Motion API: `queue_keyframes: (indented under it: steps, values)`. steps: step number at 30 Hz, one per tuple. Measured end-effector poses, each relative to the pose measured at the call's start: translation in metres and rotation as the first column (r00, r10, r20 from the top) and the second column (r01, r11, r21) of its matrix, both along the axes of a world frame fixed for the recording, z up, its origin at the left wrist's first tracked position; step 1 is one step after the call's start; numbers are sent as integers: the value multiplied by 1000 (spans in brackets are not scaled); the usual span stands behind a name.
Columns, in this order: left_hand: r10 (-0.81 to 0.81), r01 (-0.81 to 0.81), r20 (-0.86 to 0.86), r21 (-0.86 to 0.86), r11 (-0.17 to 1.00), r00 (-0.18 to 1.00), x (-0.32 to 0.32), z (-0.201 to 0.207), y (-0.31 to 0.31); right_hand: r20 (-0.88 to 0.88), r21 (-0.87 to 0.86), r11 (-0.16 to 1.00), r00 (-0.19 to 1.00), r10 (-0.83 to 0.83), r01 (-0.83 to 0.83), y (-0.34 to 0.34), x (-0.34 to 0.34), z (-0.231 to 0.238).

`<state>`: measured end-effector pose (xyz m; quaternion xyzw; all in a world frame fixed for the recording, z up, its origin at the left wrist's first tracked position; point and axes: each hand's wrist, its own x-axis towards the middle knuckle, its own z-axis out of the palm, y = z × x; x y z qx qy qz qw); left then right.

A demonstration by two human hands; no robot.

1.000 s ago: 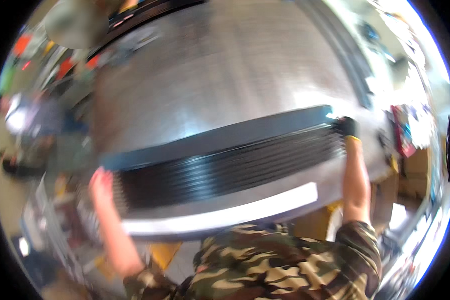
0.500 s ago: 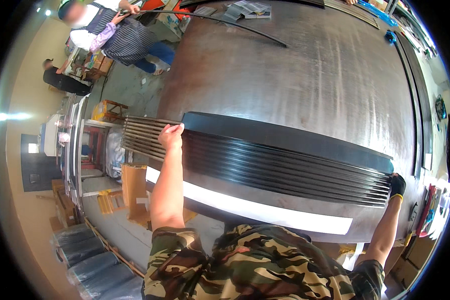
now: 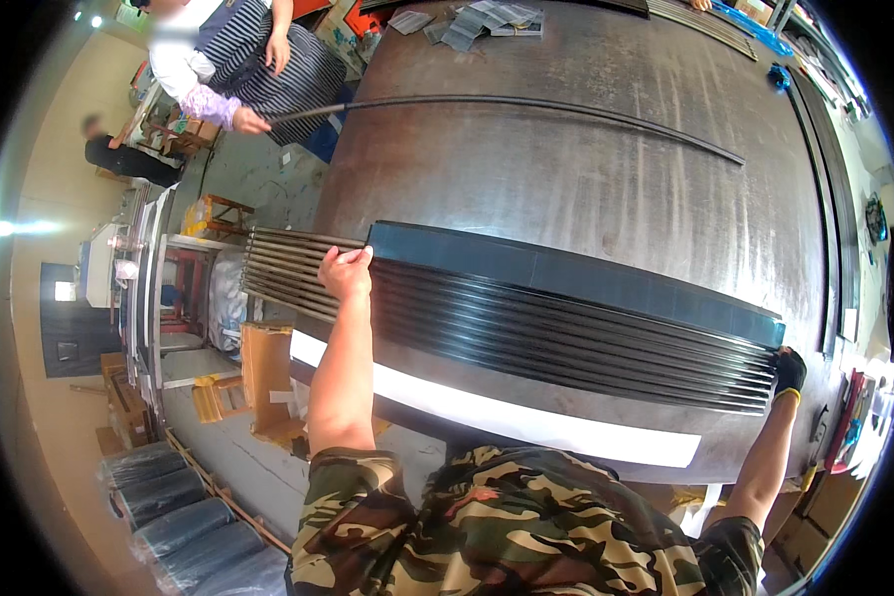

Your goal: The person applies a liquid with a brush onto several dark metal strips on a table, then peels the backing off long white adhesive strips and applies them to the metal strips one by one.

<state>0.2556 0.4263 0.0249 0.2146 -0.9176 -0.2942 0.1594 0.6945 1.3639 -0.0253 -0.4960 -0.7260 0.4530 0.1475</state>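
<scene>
A long dark flat strip (image 3: 566, 270) lies along the far side of a row of black ribbed rods (image 3: 566, 343), whose bare metallic ends (image 3: 293, 270) stick out at the left. My bare left hand (image 3: 347, 270) is closed on the strip's left end, thumb and fingers pinched together at its corner. At the other end, my right hand (image 3: 789, 371), in a black glove, is closed around the strip's right end beside the rod tips. Its fingers are partly hidden. In front of the rods lies a white strip (image 3: 526, 422).
Everything rests on a big brown metal table (image 3: 586, 189). Across it, a co-worker (image 3: 258, 70) in a striped apron holds a long thin black rod (image 3: 526, 101) over the tabletop. Long black profiles (image 3: 824, 209) line the right edge. Cardboard boxes (image 3: 265, 368) stand at the left.
The flat strip and my left hand have shifted slightly right. The co-worker has come closer and swung the long rod lower and farther right over the table.
</scene>
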Motion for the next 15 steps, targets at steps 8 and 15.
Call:
queue_keyframes:
  steps: [8, 15]
  values:
    - [23, -23, 2, -50, 998, 1000, 4, 7, 1, 43, -70, 997, 998, 48, -45, -13, -13, 12]
    - [33, -33, 20, -10, 999, 999, 2, 10, 10, 88, 5, 998, 994, 68, -69, -3, -6, 10]
